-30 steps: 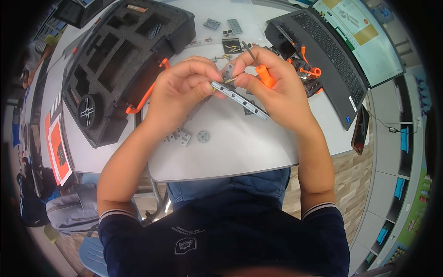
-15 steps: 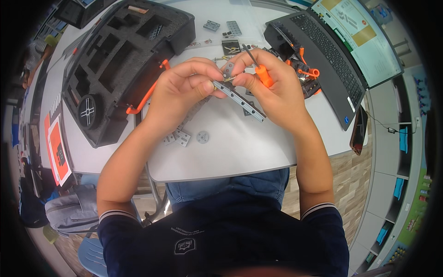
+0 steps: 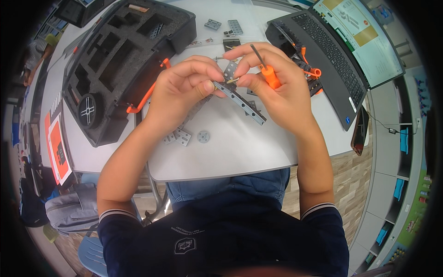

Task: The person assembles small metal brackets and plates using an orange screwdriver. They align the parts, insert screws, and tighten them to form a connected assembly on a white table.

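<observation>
Between thumb and fingers, my left hand [image 3: 191, 85] grips one end of a grey metal beam [image 3: 242, 105] that slants down to the right. My right hand [image 3: 277, 83] pinches a small brass-coloured screw [image 3: 232, 80] close to the beam's held end. Tucked in that same hand is a screwdriver [image 3: 271, 76] with an orange handle, its dark shaft pointing up and away. A grey perforated plate [image 3: 230, 69] shows just behind the fingertips. Below my left hand lie flat grey metal plates [image 3: 182, 136] and a round hub disc [image 3: 203, 136].
A black foam-lined case [image 3: 187, 27] with orange latches stands at the left, a black wheel [image 3: 87, 112] in its near corner. An open laptop [image 3: 323, 55] sits at the right, with a phone [image 3: 360, 131] beside it. More metal plates [image 3: 234, 27] and small parts lie at the back.
My right hand has shifted slightly right, its upper fingers more stretched out, and the screwdriver has moved with it. More of the perforated plate shows. My left hand keeps its hold on the beam.
</observation>
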Available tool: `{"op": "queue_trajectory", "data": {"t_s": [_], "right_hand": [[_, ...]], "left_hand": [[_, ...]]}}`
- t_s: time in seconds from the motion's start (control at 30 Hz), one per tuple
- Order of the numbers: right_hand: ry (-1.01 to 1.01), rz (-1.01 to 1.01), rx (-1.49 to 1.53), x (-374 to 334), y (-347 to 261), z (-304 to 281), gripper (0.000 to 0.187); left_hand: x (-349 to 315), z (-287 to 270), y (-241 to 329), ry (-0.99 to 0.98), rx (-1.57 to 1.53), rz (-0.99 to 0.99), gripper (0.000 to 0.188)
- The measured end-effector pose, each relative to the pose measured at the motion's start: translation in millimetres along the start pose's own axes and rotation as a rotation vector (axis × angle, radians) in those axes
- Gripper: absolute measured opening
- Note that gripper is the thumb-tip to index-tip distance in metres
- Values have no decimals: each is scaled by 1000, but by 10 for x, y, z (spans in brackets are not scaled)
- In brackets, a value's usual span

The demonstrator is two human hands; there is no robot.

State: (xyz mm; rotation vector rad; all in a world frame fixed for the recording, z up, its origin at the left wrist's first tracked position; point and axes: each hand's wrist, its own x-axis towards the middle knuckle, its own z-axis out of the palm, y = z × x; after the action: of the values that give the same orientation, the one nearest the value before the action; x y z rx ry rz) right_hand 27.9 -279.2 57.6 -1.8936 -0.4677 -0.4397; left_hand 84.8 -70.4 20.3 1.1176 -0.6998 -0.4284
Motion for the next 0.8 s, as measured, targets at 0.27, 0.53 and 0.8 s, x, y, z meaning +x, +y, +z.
{"op": "queue_trajectory", "data": {"t_s": [0.27, 0.53, 0.8], "right_hand": [[-9, -21, -7, -2, -2, -13, 19], [17, -4, -51, -11, 18, 9, 9], [0, 30, -50, -23, 4, 22, 9]], "left_hand": [[-1, 5, 9, -8, 21, 10, 14], [-1, 34, 4, 9, 34, 11, 10], [-11, 44, -1, 5, -3, 21, 10]]}}
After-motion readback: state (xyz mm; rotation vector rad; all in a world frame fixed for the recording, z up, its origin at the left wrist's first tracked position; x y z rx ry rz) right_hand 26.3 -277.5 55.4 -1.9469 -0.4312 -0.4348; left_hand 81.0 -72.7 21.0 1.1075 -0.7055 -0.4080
